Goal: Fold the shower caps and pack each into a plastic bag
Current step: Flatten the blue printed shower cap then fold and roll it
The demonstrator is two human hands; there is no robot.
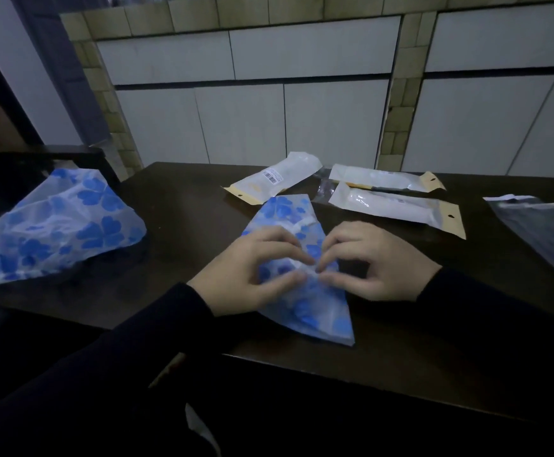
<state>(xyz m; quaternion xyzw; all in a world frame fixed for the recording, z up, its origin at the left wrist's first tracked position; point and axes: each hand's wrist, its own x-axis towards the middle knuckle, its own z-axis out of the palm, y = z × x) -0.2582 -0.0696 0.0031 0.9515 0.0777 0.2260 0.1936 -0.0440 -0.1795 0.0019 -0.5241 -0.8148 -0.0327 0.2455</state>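
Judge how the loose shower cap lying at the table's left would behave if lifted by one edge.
The loose shower cap would probably sag and unfold, since its thin translucent film is crumpled and puffed. It looks light for its size. The glossy plastic might slide easily on the table.

I see both my arms reaching forward in dark sleeves, wrists low and angled inward so the hands meet at centre. My left hand (252, 268) lies palm down, fingers (297, 250) curled, thumb and forefinger pinching. My right hand (374, 258) mirrors it, knuckles raised, fingertips bent down and pinching just beside the left's, nearly touching.
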